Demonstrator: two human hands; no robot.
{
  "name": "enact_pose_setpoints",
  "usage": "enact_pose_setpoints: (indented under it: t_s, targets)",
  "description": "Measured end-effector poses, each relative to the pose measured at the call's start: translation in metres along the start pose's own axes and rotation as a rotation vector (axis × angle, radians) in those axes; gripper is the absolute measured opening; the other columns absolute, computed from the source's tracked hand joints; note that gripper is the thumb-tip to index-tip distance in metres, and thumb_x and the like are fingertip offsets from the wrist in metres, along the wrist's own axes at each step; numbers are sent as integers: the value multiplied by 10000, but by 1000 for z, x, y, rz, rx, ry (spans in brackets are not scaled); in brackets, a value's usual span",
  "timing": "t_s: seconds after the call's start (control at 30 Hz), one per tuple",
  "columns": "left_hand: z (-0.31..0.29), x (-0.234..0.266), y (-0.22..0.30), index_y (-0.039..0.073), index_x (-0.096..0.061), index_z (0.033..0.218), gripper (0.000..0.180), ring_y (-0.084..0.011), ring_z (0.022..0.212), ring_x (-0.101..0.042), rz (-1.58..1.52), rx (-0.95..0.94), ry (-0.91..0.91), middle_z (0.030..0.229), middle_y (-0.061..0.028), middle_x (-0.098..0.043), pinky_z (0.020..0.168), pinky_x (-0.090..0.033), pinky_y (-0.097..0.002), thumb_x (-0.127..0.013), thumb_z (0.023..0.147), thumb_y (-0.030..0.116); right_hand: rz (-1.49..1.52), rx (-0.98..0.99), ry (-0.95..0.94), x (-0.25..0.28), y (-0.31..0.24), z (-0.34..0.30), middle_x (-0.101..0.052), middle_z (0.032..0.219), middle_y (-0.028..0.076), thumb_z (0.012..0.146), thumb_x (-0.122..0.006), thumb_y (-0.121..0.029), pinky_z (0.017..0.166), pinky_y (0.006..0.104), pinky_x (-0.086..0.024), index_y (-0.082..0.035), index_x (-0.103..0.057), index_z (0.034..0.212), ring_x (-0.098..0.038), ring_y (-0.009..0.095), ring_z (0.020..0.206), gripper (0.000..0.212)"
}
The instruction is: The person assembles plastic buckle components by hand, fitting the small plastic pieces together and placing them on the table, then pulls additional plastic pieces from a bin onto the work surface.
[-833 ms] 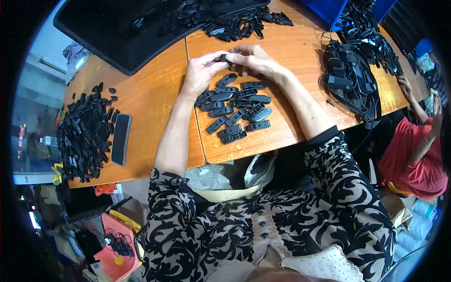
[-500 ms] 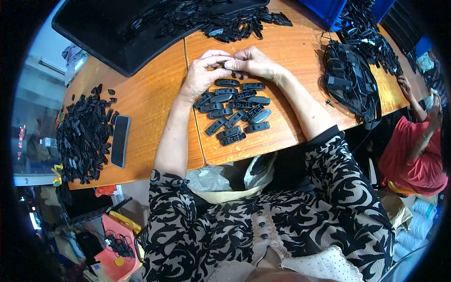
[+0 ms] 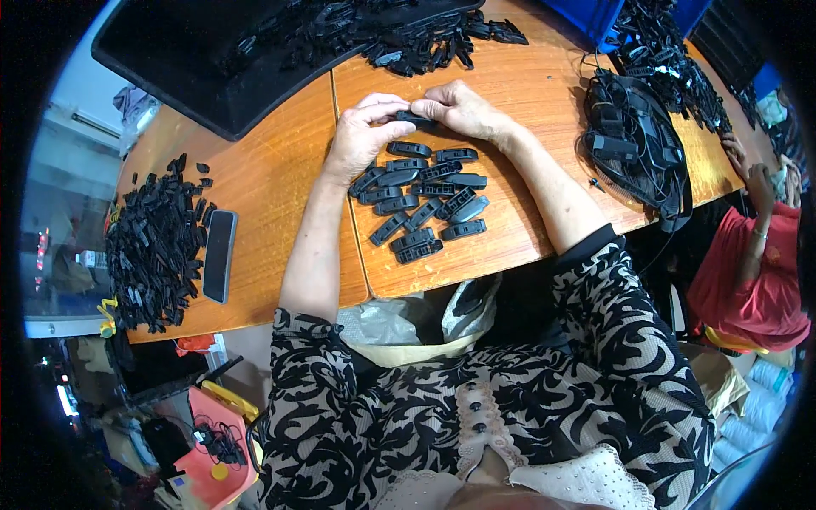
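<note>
Left hand [image 3: 364, 138]: pinches a black piece [image 3: 415, 117]
Right hand [image 3: 459, 112]: grips its right end, fingers seemingly curled beneath
Forearms [image 3: 313, 242]: bare, angled inward over the table [image 3: 263, 178]

table [image 3: 272, 170]: glossy wood | pieces [image 3: 433, 189]: smooth plastic | sleeves [image 3: 629, 331]: cloth

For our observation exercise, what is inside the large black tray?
Small black parts lie heaped in the large black tray; the tray's bottom beneath them is covered and cannot be seen.
</note>
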State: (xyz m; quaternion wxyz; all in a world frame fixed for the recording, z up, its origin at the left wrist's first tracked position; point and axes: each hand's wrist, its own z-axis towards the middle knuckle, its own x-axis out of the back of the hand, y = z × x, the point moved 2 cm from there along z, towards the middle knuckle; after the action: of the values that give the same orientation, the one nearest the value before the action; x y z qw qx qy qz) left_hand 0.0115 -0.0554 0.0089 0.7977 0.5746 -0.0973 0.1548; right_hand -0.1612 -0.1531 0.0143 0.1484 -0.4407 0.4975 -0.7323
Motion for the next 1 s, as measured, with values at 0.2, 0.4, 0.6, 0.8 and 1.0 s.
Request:
enact_pose_setpoints:
  t_s: [0.2,0.4,0.6,0.8,1.0]
  targets:
    - [-2,7,-2,-6,-728,1022,293,-159,1008,-614,137,-1,-41,1094,-50,-662,893,-492,-280,-800,759,100,-391,-19,414,13,2,5,-709,973,144,922,-619,-345,823,434,-523,-101,-710,1044,-657,341,917,287]
    - [23,6,7,72,-694,1195,376,-196,1020,-626,201,-15,-164,1161,-86,-633,915,-509,-319,-737,861,241,-964,109,448,47,37,-4,-638,1155,102,810,-633,-139,885,407,-502,-186,-695,1168,-567,308,1073,366]
    - [69,11,-26,156,-604,1327,379,-258,1029,-623,459,62,183,1260,-99,-555,918,-497,-356,-616,951,205,-890,224,363,14,5,-7,-652,957,95,796,-614,-114,781,420,-548,-217,-699,1122,-646,300,918,353]
    - [60,-3,-28,120,-678,1193,298,-294,1107,-613,696,-57,179,1252,-90,-614,963,-474,-373,-630,899,139,-799,333,501,26,14,-10,-644,1125,46,783,-564,-49,883,387,-530,-204,-694,1150,-604,286,1024,419]
    - [26,9,-25,129,-700,1173,285,-278,1077,-629,358,-70,212,1207,-116,-649,936,-487,-352,-561,931,70,-859,317,343,21,13,-10,-615,1210,44,810,-582,-76,908,398,-517,-171,-707,1122,-582,289,1060,350]
